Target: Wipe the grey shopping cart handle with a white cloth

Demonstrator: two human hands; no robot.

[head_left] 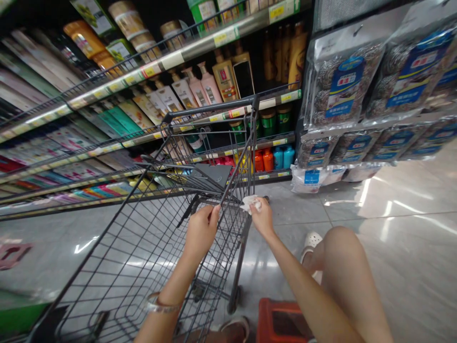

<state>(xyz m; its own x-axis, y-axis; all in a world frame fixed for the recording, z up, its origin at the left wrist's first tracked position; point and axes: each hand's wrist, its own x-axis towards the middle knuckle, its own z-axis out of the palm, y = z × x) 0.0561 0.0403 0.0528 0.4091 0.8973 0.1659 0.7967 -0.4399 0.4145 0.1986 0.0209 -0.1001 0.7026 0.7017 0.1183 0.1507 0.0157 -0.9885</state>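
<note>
A dark wire shopping cart [117, 228] stands in front of me, its folding child seat flap [214, 175] near the handle end. My left hand [203, 227] is closed on the top rail of the cart's near side, thumb along the rail. Just right of that side, my right hand [263, 218] pinches a crumpled white cloth or tissue [250, 204] close to the cart's wires. Whether the cloth touches the wires I cannot tell.
Shelves of bottles [207, 83] and jars run behind the cart. Packs of steel wool scrubbers [342, 85] hang at right. By my legs is a red plastic stool or crate [266, 319] on grey tiles [410, 228]. A pink object [14, 255] lies far left.
</note>
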